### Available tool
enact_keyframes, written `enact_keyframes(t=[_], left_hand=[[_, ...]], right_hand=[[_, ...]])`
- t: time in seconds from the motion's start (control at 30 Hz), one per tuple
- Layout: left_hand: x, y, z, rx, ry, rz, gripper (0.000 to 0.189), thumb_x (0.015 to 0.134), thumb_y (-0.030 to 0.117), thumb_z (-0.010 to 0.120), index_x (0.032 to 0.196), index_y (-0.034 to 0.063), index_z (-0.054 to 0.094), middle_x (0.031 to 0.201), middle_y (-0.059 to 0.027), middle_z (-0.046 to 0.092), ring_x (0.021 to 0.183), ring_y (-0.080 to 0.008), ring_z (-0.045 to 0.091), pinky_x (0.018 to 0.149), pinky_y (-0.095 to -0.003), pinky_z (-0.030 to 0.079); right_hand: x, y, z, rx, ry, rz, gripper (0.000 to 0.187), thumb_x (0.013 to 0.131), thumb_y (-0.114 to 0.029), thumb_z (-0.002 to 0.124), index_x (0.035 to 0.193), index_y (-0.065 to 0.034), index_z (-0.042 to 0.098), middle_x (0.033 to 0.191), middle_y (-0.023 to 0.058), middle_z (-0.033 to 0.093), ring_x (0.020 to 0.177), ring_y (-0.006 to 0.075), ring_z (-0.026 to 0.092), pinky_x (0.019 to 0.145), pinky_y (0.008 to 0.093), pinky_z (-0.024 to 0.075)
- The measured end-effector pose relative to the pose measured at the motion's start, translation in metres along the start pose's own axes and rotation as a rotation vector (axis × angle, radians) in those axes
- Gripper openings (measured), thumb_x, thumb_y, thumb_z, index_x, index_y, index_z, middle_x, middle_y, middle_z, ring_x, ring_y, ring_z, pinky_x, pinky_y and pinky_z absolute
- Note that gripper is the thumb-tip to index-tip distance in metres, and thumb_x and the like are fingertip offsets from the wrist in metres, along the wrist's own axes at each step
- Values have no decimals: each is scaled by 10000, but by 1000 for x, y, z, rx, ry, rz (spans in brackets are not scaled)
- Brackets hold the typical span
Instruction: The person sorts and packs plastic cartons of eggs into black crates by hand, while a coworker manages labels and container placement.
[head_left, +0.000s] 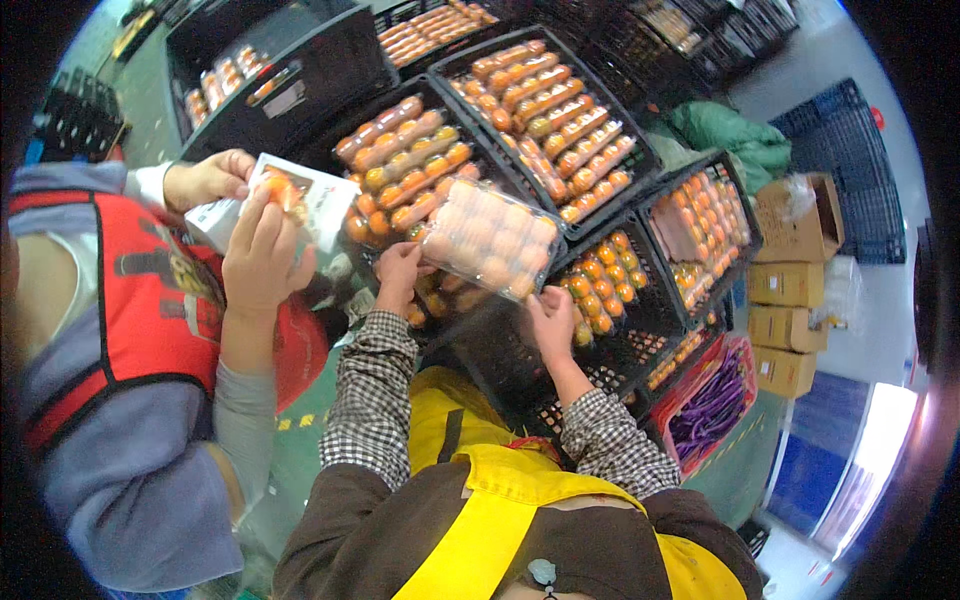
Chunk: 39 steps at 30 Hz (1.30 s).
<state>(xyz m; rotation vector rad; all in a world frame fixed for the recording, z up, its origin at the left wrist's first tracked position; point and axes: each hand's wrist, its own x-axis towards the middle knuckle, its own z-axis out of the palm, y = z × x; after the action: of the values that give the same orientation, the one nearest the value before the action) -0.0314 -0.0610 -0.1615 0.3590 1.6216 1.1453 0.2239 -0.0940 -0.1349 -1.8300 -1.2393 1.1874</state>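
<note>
Between my two hands a clear plastic pack of round, pale orange produce (491, 238) is held tilted above black plastic crates. My left hand (400, 271) pinches its left lower corner, and my right hand (552, 321) grips its lower right corner. Beneath and behind the pack lies a black crate with long clear packs of orange fruit (412, 154). To the right of the pack, near my right hand, another crate holds packs of orange and greenish fruit (604, 281). What lies directly under the held pack is partly hidden.
A co-worker in a red vest (150, 292) stands close at left, both hands on a white printed box (322, 202). Further crates of packed fruit (555, 112) stand ahead. At right are a pink crate of purple vegetables (709, 412), stacked cardboard boxes (784, 285) and a green sack (731, 139).
</note>
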Motion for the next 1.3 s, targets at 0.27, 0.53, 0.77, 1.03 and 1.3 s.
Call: enact_keyframes(t=[0.27, 0.53, 0.77, 1.03, 1.3], left_hand=[[2, -29, 6, 110, 106, 247, 243, 938, 166, 453, 970, -51, 559, 810, -97, 613, 641, -149, 600, 485, -251, 471], [-10, -42, -3, -272, 36, 122, 159, 917, 91, 491, 1012, -32, 526, 932, -102, 593, 722, -167, 598, 570, -281, 528], [-34, -41, 6, -453, 23, -38, 145, 882, 39, 515, 1010, -25, 493, 938, -101, 580, 840, -212, 603, 696, -330, 539], [-22, -31, 16, -278, 58, -66, 127, 893, 29, 483, 1004, -27, 508, 918, -109, 596, 821, -207, 590, 627, -316, 515], [-32, -23, 11, -510, -95, -27, 149, 895, 77, 489, 1007, -17, 515, 973, -120, 596, 843, -214, 591, 694, -329, 500]], right_hand=[[6, 14, 46, 1021, -127, 502, 256, 775, -9, 613, 1010, 11, 511, 948, 97, 592, 804, 196, 603, 719, 293, 526], [6, 11, 57, 1166, -39, 654, 225, 782, -2, 609, 994, -12, 536, 928, 73, 617, 831, 217, 619, 716, 322, 535], [9, -1, 62, 985, 86, 630, 224, 773, 31, 560, 995, 41, 526, 938, 117, 608, 772, 208, 619, 666, 298, 541], [8, -13, 66, 1028, 103, 639, 177, 752, 34, 568, 923, 35, 525, 819, 88, 592, 712, 206, 610, 629, 298, 542], [9, -16, 68, 1072, 129, 653, 145, 770, 28, 561, 913, 3, 552, 833, 83, 596, 755, 203, 602, 718, 324, 535]])
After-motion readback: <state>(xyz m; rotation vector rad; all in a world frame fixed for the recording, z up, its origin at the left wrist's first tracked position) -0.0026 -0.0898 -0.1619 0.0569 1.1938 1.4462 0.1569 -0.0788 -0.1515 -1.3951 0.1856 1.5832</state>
